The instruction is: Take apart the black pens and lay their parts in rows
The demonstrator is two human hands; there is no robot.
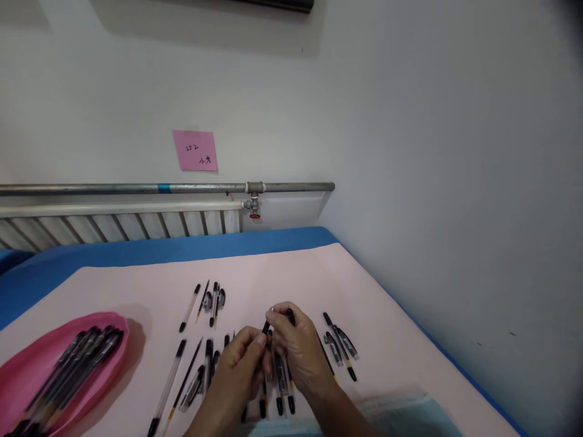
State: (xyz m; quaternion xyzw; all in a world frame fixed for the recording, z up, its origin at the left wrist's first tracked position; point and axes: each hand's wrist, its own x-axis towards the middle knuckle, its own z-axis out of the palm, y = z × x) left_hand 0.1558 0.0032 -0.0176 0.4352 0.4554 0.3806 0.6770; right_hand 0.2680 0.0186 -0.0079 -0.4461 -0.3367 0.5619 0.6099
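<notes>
My left hand and my right hand meet at the front middle of the table. Both are closed, with fingertips pinching the black end of a pen between them. Another black tip shows at the fingers of my right hand; what it belongs to is hidden. Beneath and between the hands lie several clear pen parts with black ends, partly covered. Left of my left hand are a clear pen barrel, a thin refill and a clear cap with a black clip.
A pink tray at the left holds several pens. More pen parts lie farther back and at the right. A pale pink sheet covers the blue table. Walls, a radiator and a pipe border it.
</notes>
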